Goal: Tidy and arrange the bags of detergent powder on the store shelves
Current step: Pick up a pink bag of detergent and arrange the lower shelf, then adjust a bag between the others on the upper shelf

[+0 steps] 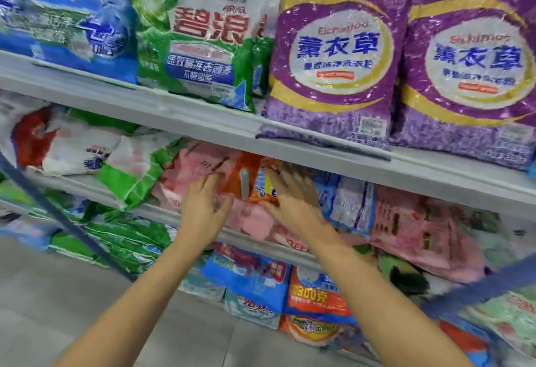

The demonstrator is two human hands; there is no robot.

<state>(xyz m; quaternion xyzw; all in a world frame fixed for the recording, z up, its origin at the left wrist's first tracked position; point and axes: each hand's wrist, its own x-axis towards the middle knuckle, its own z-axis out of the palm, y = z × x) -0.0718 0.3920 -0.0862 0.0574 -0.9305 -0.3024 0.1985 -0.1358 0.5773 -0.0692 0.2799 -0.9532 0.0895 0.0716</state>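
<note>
While left hand (203, 207) and right hand (293, 198) hold nothing, fingers spread wide, the orange detergent bag (232, 181) sits between the fingertips. Suggest gripping both edges evenly and standing it upright, clear of the pink bags (255, 221) under the palms.

**Bright, flat store light; a smeared, bowed picture**

The light here is bright and even, with hardly a hard shadow anywhere. Only the gaps under each shelf (203, 123) go a little darker. The purple bags (333, 56) glint with small white sparkles off their plastic. Their big print reads clearly, but the fine print is mush. The right hand (293, 192) is streaked with blur, its fingers dark and ragged. The pink bags (420, 227) at lower right smear badly. Shelves slant and bow toward the edges, as a wide lens makes them.
</note>
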